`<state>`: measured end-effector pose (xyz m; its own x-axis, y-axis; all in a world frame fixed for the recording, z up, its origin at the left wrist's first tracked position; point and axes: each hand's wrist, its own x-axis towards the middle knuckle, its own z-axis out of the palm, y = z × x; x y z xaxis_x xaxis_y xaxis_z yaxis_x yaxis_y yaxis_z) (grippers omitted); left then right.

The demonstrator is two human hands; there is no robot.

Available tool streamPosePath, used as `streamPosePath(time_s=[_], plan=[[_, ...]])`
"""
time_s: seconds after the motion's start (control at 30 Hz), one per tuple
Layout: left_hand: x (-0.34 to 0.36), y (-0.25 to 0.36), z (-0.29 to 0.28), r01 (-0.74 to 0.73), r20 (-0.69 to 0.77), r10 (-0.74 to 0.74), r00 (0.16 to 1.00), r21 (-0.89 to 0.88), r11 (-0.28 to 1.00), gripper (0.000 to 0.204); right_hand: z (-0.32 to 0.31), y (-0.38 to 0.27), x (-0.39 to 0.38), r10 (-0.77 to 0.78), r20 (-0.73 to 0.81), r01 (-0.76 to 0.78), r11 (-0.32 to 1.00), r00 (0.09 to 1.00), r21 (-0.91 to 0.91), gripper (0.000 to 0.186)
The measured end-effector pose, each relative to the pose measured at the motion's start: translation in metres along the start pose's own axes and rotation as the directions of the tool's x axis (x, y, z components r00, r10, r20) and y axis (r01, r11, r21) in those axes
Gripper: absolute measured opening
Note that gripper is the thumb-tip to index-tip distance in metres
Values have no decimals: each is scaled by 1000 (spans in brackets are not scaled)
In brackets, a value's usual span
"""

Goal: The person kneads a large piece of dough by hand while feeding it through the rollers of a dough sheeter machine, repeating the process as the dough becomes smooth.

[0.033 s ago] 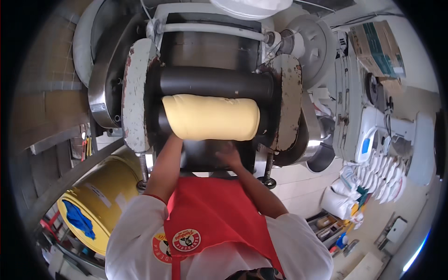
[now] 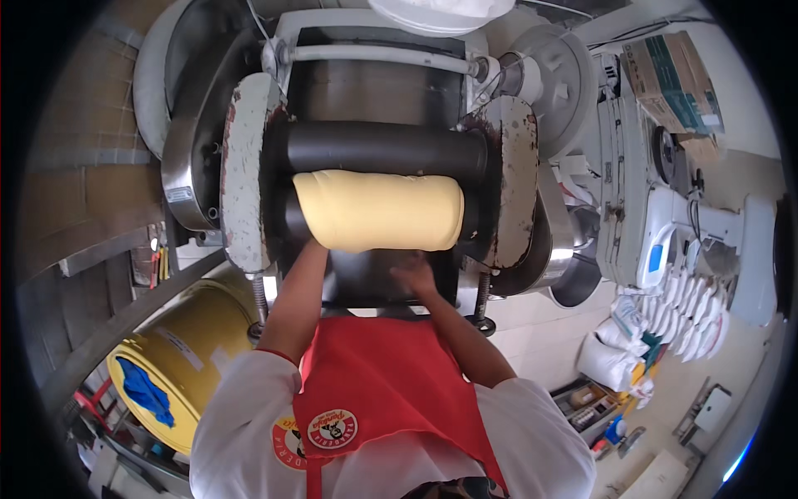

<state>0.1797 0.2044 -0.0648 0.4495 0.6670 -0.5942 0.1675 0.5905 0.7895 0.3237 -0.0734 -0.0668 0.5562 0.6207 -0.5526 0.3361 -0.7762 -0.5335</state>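
Observation:
A thick, smooth roll of pale yellow dough (image 2: 382, 209) lies across the dark rollers (image 2: 386, 148) of a dough sheeter. My left hand (image 2: 315, 251) reaches up to the lower left end of the dough, which hides its fingers; only the wrist area shows. Below the dough, toward its right half, my right hand (image 2: 412, 273) hovers over the dark lower plate (image 2: 362, 279). It is somewhat blurred, with fingers apart and nothing visible in them.
Chipped white side housings (image 2: 515, 183) flank the rollers. A yellow drum (image 2: 187, 349) with blue material in its opening stands at left. To the right are a metal bowl (image 2: 578, 279), white sacks (image 2: 611, 353) and a cardboard box (image 2: 672, 83). A white tub (image 2: 440, 15) sits at the top.
The view has shifted very slightly. My right hand's fingers have moved a little; the dough and my left arm look the same.

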Motion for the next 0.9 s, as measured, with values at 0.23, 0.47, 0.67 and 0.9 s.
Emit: streamPosePath(time_s=[0.23, 0.47, 0.67, 0.9], plan=[[-23, 23, -1, -77, 43, 66, 997, 349, 934, 62, -35, -16, 85, -261, 25, 246, 937, 965, 249, 81], [-49, -16, -56, 90, -49, -80, 996, 258, 962, 63, -66, -60, 53, -366, 188, 209, 806, 912, 553, 71], [-38, -22, -38, 50, 20, -49, 999, -97, 994, 60, -35, -34, 62, -513, 216, 484, 858, 831, 175, 87], [-10, -14, -79, -276, 319, 167, 933, 336, 900, 65, -99, -96, 33, -286, 486, 171, 948, 826, 267, 69]])
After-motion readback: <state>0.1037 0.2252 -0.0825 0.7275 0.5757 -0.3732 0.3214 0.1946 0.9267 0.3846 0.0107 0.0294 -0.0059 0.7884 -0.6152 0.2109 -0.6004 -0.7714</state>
